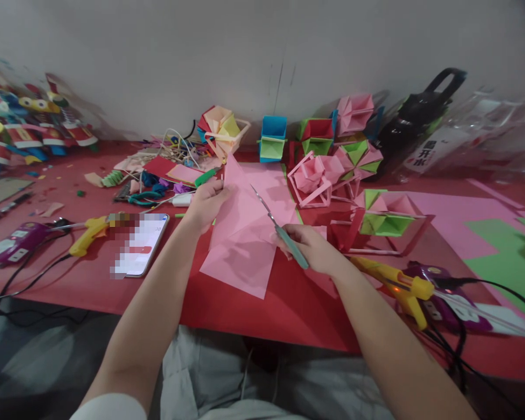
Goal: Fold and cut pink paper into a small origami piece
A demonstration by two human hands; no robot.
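My left hand point(207, 204) is closed on the left edge of a sheet of pink paper point(245, 210), tilting it up off the table. My right hand point(308, 245) grips a pair of scissors point(291, 244) with a teal handle. Their narrow blades point up and away to the left, over the pink paper, and look nearly closed. More pink paper point(240, 271) lies lower down, between my hands. Just behind my left fingers is a green-handled cutter point(207, 177). Part of the right fingers is hidden behind the scissors' handle.
Folded paper lanterns point(273, 140) stand along the wall. A phone point(151, 242) and a yellow glue gun point(90, 233) lie left; another glue gun point(396, 289) with cables is by my right forearm. Craft scraps point(166, 169), bottles point(420, 116) and green paper point(503, 251) surround the work area.
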